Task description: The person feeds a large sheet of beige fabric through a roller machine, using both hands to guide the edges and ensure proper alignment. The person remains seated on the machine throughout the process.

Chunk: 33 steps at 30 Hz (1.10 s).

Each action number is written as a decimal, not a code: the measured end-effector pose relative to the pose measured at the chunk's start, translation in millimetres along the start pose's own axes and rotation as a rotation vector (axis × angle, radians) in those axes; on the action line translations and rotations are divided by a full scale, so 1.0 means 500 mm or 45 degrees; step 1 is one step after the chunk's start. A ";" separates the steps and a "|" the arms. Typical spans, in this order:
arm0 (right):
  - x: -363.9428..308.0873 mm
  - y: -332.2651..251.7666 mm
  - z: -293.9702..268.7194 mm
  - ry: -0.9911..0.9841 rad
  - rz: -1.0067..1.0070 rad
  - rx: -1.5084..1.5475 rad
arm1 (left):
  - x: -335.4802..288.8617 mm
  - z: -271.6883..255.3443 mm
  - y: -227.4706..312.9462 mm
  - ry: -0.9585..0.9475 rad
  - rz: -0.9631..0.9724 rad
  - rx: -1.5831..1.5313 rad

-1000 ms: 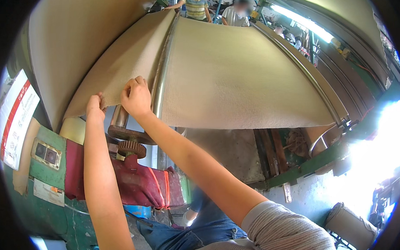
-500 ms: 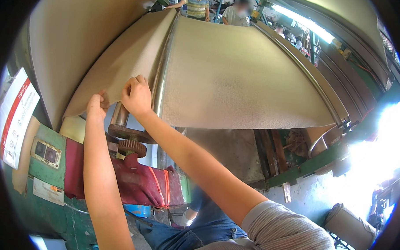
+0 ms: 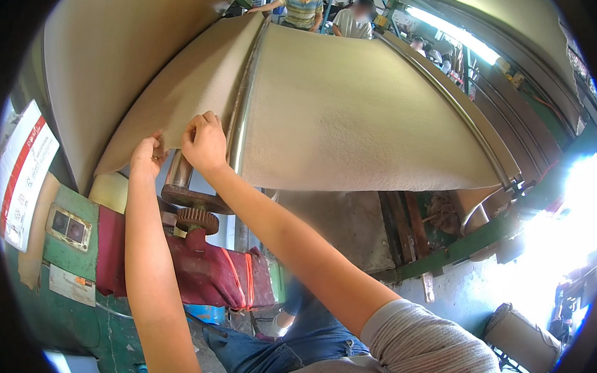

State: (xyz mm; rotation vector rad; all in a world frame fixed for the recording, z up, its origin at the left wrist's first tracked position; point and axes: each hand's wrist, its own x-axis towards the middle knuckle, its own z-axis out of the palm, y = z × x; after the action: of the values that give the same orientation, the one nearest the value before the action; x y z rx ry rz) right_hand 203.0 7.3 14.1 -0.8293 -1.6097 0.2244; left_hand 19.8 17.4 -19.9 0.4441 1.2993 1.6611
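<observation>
Cloth of tan, softly napped material [image 3: 348,112] lies spread across the machine, its near edge hanging loose toward the wearer. A long, polished metal bar [image 3: 248,89] runs along the cloth toward its left side; a second slim metal bar [image 3: 450,101] runs along its right side.

Both hands are at the near edge of the cloth, left of the polished bar. The bare left hand [image 3: 147,156] is nearer the left corner, fingers curled and narrow; whether cloth is pinched between thumb and fingertips cannot be told. The bare right hand [image 3: 203,142] is just beside the polished bar, fingers bent close together and knuckles up; its fingertips are partly hidden, so its grip cannot be confirmed.

Below the hands, a brown, toothed metal gear wheel [image 3: 197,219] is seated above a dark red fabric wrap [image 3: 206,272] bound with thin orange cords [image 3: 250,280]. A box with two round dark buttons [image 3: 70,230] is fixed to the green-painted metal housing [image 3: 84,263] at left.

At the far edge of the cloth is a co-worker in a striped yellow shirt [image 3: 300,9], one arm extended to the far left corner. A second co-worker in a white shirt [image 3: 351,23] is to the right.
</observation>
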 end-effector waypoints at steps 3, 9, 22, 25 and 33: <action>-0.001 -0.006 0.005 0.003 0.018 0.029 | 0.021 -0.017 0.007 0.200 0.027 -0.071; -0.001 -0.004 0.005 -0.005 0.013 0.035 | 0.048 -0.021 0.010 0.671 0.258 -0.476; -0.001 -0.012 0.004 0.012 0.019 0.030 | 0.044 -0.038 0.006 0.290 0.009 -0.189; 0.000 -0.013 0.005 0.008 0.006 0.037 | 0.063 -0.040 0.004 0.543 0.134 -0.371; 0.000 0.002 -0.002 -0.004 0.027 0.018 | -0.007 0.014 0.006 0.059 -0.005 -0.019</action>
State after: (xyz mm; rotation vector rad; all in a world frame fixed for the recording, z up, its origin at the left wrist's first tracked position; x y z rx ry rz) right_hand 204.5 7.7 13.9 -0.8360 -1.6010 0.2522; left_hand 25.2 18.4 -13.7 0.3959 1.3202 1.6860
